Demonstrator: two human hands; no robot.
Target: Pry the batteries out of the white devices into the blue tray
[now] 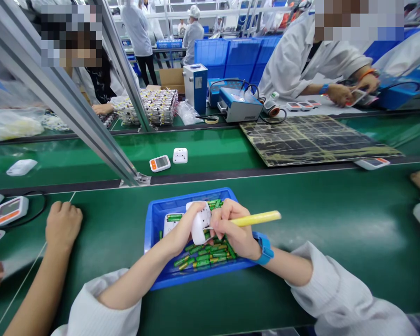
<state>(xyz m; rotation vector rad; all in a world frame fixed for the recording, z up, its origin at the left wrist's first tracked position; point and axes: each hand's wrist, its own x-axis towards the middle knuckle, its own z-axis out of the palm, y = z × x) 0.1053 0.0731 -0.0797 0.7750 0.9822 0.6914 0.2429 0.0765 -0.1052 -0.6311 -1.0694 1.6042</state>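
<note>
Left hand: Your left hand [184,227] is over a blue plastic tray [192,194]. Its fingers [192,211] are clamped around a white plastic case [200,223].

Right hand: Your right hand [233,228] is right beside the case, to its right. Its fingers [220,215] are closed on a yellow tool [257,218].

Tool line: The yellow tool lies nearly flat. Its long side runs left to right, and its thin end reaches the case.

Nearest hand: The left hand holds the case. The right hand is very close, and the tool joins it to the case.

In the tray: Green AA batteries [203,262] lie under your hands, with a second white case [171,224] beside them.

Bench: The tray sits on the green bench [336,284].

Nearby: A co-worker's hand [63,227] rests on the bench, off to your left.
</note>
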